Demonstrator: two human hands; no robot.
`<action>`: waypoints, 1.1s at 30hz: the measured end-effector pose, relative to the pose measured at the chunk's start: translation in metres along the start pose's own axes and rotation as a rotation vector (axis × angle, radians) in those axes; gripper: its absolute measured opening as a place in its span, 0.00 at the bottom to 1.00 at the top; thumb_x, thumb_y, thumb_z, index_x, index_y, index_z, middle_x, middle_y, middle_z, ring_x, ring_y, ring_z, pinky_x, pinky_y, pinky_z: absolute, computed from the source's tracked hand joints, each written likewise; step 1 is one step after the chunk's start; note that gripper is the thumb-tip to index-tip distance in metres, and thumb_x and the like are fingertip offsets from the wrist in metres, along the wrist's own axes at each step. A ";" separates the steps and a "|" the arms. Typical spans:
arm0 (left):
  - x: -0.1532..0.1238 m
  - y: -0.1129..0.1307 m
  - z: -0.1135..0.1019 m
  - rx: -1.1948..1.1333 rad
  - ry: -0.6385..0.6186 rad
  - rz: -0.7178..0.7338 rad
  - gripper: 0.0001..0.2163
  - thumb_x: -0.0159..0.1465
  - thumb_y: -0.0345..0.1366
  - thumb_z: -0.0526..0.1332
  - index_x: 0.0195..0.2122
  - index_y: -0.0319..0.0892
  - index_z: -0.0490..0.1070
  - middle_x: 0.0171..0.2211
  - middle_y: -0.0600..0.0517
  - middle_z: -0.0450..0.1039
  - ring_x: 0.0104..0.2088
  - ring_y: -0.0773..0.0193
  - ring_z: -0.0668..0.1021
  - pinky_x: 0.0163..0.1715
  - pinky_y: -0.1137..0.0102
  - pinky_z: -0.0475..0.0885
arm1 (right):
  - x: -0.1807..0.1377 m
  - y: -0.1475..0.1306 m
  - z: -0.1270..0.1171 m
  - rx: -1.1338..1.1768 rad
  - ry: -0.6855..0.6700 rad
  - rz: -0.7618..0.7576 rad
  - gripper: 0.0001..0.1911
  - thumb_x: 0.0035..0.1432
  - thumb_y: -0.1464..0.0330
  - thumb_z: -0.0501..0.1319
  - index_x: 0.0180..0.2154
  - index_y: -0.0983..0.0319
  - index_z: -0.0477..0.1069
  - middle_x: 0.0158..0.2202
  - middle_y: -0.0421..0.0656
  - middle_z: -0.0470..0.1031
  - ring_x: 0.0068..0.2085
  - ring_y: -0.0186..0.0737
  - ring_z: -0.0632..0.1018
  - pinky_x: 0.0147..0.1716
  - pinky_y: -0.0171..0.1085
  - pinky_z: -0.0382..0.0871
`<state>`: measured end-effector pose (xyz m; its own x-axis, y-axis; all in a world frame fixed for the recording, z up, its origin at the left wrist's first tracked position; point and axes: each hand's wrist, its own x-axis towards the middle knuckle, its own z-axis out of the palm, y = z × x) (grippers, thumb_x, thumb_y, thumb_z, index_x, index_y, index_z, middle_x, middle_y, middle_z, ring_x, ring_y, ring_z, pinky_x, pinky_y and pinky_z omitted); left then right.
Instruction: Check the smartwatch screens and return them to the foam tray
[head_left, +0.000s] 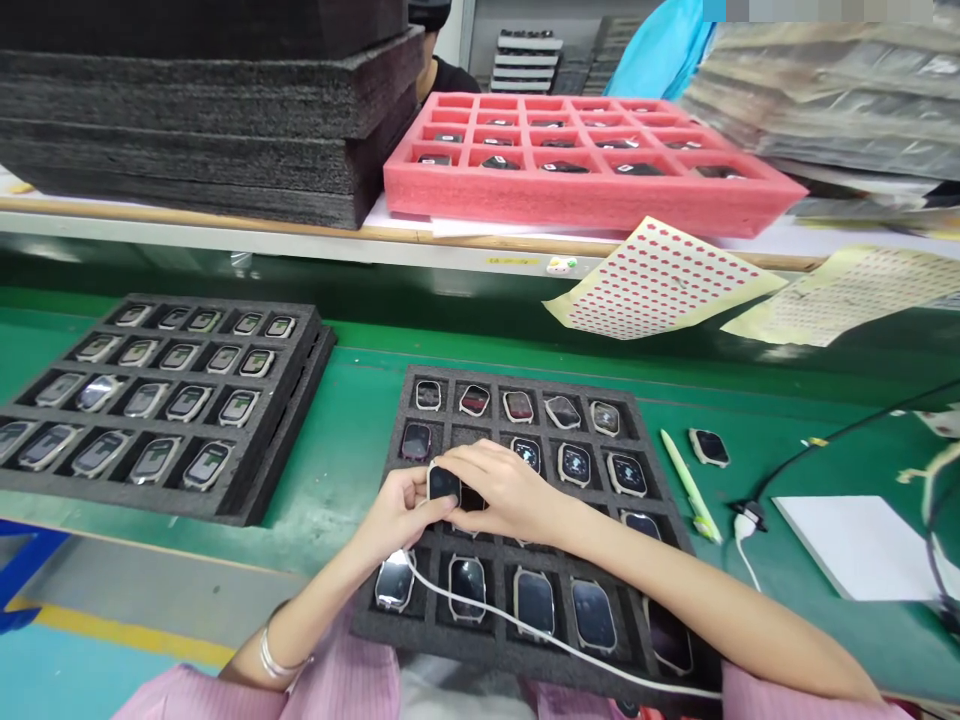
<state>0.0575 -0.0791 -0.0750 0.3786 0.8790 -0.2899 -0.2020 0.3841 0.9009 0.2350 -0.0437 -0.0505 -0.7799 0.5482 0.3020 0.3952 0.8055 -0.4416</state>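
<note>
Between my two hands a dark-screened smartwatch body [442, 484] is held above a black foam tray [517, 378]. My left hand [394, 512] pinches it from the left side, thumb along its lower edge. The fingers of my right hand [506, 488] close over its top and right side. A white cable [517, 618] runs from under my left hand across the tray's near rows to the right. Whether the cable touches the watch is hidden by my fingers. Watch bodies sit in the tray's compartments, some with lit faces, such as one watch [575, 464].
A second foam tray of watches [274, 440] lies to the left. Right of my tray are a green pen [690, 485], a loose watch [709, 447], a cable plug [745, 524] and a white pad [862, 548]. A shelf above carries black foam [225, 130] and a pink tray [585, 195].
</note>
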 end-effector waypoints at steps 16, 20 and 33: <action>0.000 -0.002 -0.004 -0.130 -0.018 0.004 0.11 0.50 0.37 0.71 0.28 0.36 0.74 0.17 0.58 0.64 0.16 0.75 0.63 0.18 0.77 0.57 | -0.002 -0.002 0.007 0.072 0.064 0.056 0.15 0.55 0.68 0.61 0.46 0.62 0.66 0.40 0.47 0.74 0.39 0.44 0.76 0.39 0.43 0.71; 0.001 -0.004 -0.005 -0.136 -0.025 0.011 0.10 0.51 0.36 0.71 0.29 0.36 0.74 0.18 0.58 0.65 0.17 0.75 0.63 0.19 0.78 0.59 | -0.004 0.000 0.008 0.047 0.070 0.042 0.18 0.58 0.66 0.60 0.50 0.63 0.64 0.41 0.49 0.74 0.41 0.46 0.76 0.40 0.44 0.71; 0.001 -0.002 -0.004 0.075 0.031 0.115 0.13 0.54 0.38 0.69 0.39 0.38 0.73 0.34 0.50 0.74 0.34 0.63 0.73 0.35 0.73 0.67 | 0.001 0.009 -0.010 0.185 0.085 0.091 0.17 0.57 0.67 0.63 0.48 0.62 0.65 0.45 0.49 0.71 0.46 0.46 0.73 0.46 0.44 0.69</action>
<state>0.0550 -0.0778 -0.0786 0.3282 0.9249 -0.1921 -0.1736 0.2590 0.9502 0.2429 -0.0334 -0.0454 -0.6983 0.6400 0.3206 0.3602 0.7012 -0.6153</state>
